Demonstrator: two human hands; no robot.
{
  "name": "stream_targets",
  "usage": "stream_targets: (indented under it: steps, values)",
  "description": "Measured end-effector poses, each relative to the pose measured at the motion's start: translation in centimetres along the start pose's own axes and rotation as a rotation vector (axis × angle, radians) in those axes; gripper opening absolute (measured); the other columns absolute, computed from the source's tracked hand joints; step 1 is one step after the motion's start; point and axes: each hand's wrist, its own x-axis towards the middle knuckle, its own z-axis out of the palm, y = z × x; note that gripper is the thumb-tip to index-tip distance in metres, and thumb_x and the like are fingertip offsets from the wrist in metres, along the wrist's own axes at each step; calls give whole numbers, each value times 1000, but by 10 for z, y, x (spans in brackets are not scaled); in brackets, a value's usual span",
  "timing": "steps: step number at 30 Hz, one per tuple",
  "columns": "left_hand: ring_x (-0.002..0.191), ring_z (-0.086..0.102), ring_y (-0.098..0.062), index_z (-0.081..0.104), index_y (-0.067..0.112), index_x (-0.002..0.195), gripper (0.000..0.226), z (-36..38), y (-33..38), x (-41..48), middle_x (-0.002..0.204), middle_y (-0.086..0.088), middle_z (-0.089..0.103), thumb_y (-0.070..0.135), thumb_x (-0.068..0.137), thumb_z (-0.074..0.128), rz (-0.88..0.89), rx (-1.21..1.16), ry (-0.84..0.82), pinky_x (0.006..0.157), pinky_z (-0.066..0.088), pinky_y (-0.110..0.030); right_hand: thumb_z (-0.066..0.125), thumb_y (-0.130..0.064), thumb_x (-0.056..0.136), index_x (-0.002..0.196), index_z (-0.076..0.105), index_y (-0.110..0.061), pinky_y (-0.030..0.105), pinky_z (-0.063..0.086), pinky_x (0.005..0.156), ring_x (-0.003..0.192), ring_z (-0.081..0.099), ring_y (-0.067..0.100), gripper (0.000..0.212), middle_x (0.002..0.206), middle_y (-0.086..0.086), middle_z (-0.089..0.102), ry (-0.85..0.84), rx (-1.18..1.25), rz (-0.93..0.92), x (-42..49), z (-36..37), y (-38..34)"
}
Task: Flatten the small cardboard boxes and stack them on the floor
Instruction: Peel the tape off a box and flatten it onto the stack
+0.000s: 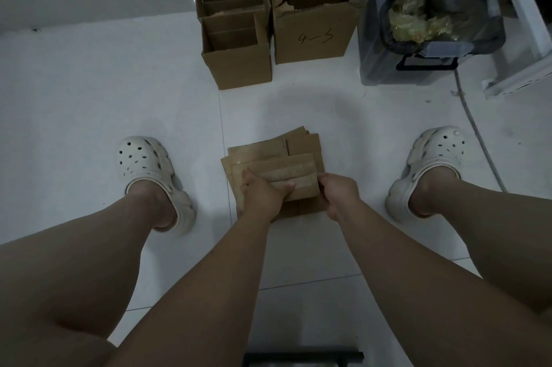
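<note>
Holding a flattened, taped box (288, 174) atop the stack (301, 142) on the floor (89, 104): left hand (263, 192) grips its near edge, right hand (339, 192) pinches its right side. Best squared to the stack, then pressed flat.

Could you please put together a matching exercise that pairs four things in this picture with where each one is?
Things:
1. taped flat box
2. box marked 4-3
3. clear plastic bin
4. left clog

Places:
A. standing right of the open small boxes
B. on the floor, left of the flat pile
C. held by the left hand and right hand
D. far right, crumpled wrapping inside

Pairs: 1-C, 2-A, 3-D, 4-B
</note>
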Motion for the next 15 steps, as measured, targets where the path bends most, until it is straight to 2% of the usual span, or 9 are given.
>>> stream_targets:
  steps: [5, 7, 9, 10, 12, 13, 15]
  values:
    - [124, 43, -33, 20, 7, 139, 94, -4, -2, -2, 139, -16, 38, 30, 72, 81, -10, 3, 32, 95, 42, -41, 59, -7, 90, 108, 70, -5, 43, 48, 99, 111, 59, 31, 21, 120, 15, 64, 10, -8, -27, 3, 5, 10]
    - [125, 43, -33, 24, 7, 135, 89, -2, -9, -5, 138, -17, 39, 27, 71, 82, 0, 7, 57, 99, 40, -43, 59, -5, 90, 93, 72, -8, 44, 48, 99, 109, 60, 31, 15, 116, 16, 65, 17, -21, -30, 2, 5, 18]
    - [125, 42, -33, 25, 7, 134, 87, 3, -15, -9, 139, -17, 37, 24, 71, 82, 5, -18, 75, 101, 39, -44, 57, -3, 90, 77, 70, -14, 45, 48, 100, 107, 61, 32, 21, 113, 17, 66, 20, -30, -47, 2, 3, 24]
    - [126, 41, -33, 24, 7, 135, 88, 4, -16, -9, 139, -17, 36, 22, 71, 82, 1, -32, 81, 101, 38, -43, 57, -3, 91, 78, 69, -14, 45, 47, 100, 106, 61, 32, 21, 113, 17, 66, 15, -28, -57, 3, 1, 26]
    - [126, 41, -33, 23, 8, 136, 89, 5, -15, -7, 140, -17, 35, 23, 70, 83, -10, -33, 78, 101, 39, -43, 57, -4, 92, 98, 70, -5, 43, 47, 101, 106, 61, 31, 14, 116, 17, 64, -19, -4, -56, 6, -1, 28]
    - [126, 41, -33, 23, 9, 136, 90, 4, -14, -5, 139, -17, 36, 25, 70, 83, -17, -20, 70, 100, 39, -44, 56, -5, 93, 110, 67, -2, 42, 46, 102, 107, 60, 30, 20, 117, 16, 63, -47, 9, -51, 8, -1, 28]
    - [125, 42, -34, 22, 9, 137, 92, 1, -10, 0, 139, -17, 36, 28, 70, 82, -32, 12, 58, 99, 41, -45, 53, -7, 95, 117, 63, -1, 44, 45, 103, 111, 59, 31, 25, 120, 16, 62, -100, -9, -42, 12, 0, 27]
